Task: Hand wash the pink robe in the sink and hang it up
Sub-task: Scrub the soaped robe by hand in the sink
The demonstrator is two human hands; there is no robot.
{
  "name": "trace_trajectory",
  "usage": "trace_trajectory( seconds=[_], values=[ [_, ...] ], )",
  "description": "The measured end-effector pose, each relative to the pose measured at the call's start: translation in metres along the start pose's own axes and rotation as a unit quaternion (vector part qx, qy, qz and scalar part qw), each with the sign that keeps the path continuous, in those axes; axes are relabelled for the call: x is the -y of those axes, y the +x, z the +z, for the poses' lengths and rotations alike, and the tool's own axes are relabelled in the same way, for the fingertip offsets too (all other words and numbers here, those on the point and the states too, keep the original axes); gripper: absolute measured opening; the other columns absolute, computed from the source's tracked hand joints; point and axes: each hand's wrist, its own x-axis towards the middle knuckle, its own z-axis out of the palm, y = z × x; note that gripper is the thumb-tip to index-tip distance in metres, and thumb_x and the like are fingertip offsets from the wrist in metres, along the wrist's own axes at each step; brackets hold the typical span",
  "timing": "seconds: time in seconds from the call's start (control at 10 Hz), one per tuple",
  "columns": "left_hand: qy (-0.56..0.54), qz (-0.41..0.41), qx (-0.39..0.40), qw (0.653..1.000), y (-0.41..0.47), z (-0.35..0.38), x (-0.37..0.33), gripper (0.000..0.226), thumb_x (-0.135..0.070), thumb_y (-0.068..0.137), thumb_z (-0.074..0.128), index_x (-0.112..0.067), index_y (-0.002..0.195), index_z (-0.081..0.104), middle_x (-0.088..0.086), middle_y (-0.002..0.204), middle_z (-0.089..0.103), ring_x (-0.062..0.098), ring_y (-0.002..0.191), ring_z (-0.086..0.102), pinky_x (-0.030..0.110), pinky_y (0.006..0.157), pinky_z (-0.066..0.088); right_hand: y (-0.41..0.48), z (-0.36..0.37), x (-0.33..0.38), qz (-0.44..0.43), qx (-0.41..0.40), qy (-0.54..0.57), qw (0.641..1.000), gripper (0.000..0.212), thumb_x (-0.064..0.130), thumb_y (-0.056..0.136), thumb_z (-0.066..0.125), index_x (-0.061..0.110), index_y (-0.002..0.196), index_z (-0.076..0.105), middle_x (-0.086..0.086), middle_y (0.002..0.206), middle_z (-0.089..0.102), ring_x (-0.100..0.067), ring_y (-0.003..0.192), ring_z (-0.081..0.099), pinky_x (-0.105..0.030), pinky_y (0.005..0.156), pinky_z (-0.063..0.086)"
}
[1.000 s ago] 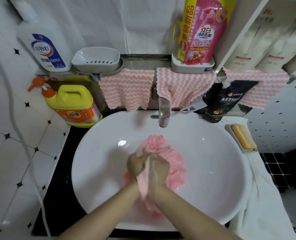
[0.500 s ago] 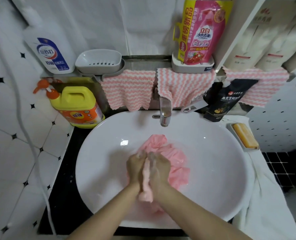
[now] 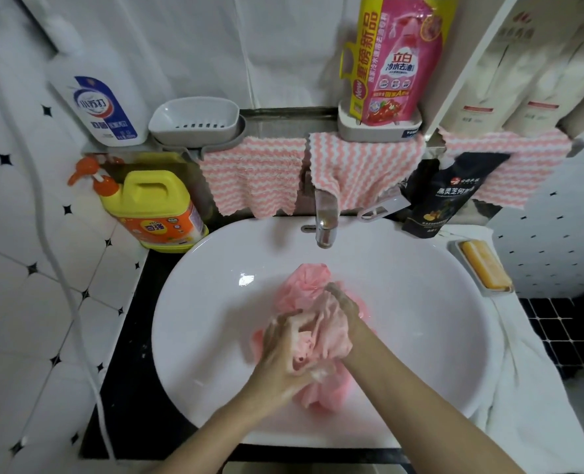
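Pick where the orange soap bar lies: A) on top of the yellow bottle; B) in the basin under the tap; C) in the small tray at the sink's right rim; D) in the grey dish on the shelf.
C: the orange soap bar lies in the small white tray at the right rim of the sink, outside the basin.

— Home bathroom, by the look of it, washing corner.
— Going by what?
— White basin (image 3: pixel 198 336) set in a dark counter (image 3: pixel 129 388), chrome tap (image 3: pixel 325 220) over it, diamond-dotted wall tiles (image 3: pixel 20 319) to the left.
— And more: yellow detergent jug (image 3: pixel 157 206), bar of soap (image 3: pixel 482 265) at the right, pink-striped cloths (image 3: pixel 249 176) hung along the shelf (image 3: pixel 283 121), refill pouch (image 3: pixel 398 63) above.
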Motion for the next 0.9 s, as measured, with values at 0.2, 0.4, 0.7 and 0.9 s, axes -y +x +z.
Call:
trace_trajectory(
  seconds=[0.2, 0.4, 0.7, 0.9],
  values=[
    [-0.155, -0.167, -0.127, 0.965, 0.018, -0.02, -0.017, 0.021, -0.01, 0.097, 0.043, -0.007, 0.077, 0.045, 0.004, 0.067, 0.052, 0.009, 0.057, 0.053, 0.019, 0.052, 0.043, -0.004, 0.011, 0.014, -0.14, 0.142, -0.112, 0.974, 0.032, 0.025, 0.102, 0.043, -0.001, 0.098, 0.061, -0.014, 0.094, 0.065, -0.017, 0.095, 0.067, -0.023, 0.073, 0.051],
    [-0.315, -0.197, -0.191, 0.909, 0.039, -0.049, -0.002, 0.024, -0.02, 0.098, 0.043, 0.0, 0.107, 0.054, 0.015, 0.096, 0.062, 0.02, 0.083, 0.06, 0.024, 0.065, 0.049, -0.033, 0.003, 0.027, -0.002, 0.267, -0.184, 0.946, 0.038, 0.04, 0.089, 0.059, 0.022, 0.121, 0.054, 0.002, 0.124, 0.061, -0.006, 0.105, 0.061, -0.019, 0.088, 0.049],
    [-0.354, -0.359, -0.27, 0.821, 0.044, -0.042, 0.016, 0.019, -0.007, 0.096, 0.042, -0.004, 0.102, 0.06, 0.007, 0.078, 0.057, 0.026, 0.078, 0.054, 0.031, 0.064, 0.044, -0.023, -0.018, 0.017, -0.05, 0.244, -0.37, 0.895, 0.04, 0.01, 0.089, 0.064, 0.005, 0.127, 0.052, -0.016, 0.128, 0.058, -0.012, 0.102, 0.06, -0.015, 0.083, 0.05],
    [-0.221, -0.33, -0.23, 0.888, 0.053, -0.001, 0.006, 0.037, -0.046, 0.082, 0.056, -0.01, 0.087, 0.055, 0.018, 0.093, 0.062, 0.028, 0.074, 0.061, 0.028, 0.052, 0.048, -0.051, 0.015, -0.007, -0.249, 0.061, -0.309, 0.916, 0.034, 0.009, 0.072, 0.049, 0.021, 0.102, 0.059, -0.008, 0.094, 0.068, -0.023, 0.087, 0.066, -0.038, 0.074, 0.055]
  ],
)
